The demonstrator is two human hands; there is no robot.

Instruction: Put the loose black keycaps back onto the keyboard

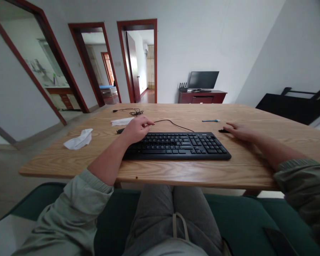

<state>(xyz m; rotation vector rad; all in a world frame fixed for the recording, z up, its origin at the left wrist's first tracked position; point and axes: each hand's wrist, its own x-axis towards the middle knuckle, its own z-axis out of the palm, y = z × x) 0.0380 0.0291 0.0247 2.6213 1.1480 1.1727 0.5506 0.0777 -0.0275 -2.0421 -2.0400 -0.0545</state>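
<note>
A black full-size keyboard point(184, 146) lies flat near the table's front edge. My left hand point(137, 129) is over its upper left corner, fingers loosely bent and apart, with nothing visible in them; whether it touches the keys I cannot tell. At the right, apart from the keyboard, my right hand point(238, 131) is low at the tabletop with its fingers around a small black object point(223, 131), mostly covered. A thin black cable point(173, 123) curves behind the keyboard. Just left of my left hand, a dark piece point(120, 131) pokes out, its kind unclear.
A crumpled white tissue point(79, 139) lies on the wooden table point(160, 172) at left, with another white tissue point(121, 122) farther back. Behind are a coiled cable point(136, 112) and a blue toothbrush-like stick point(210, 121). A monitor point(203, 80) stands on a far cabinet.
</note>
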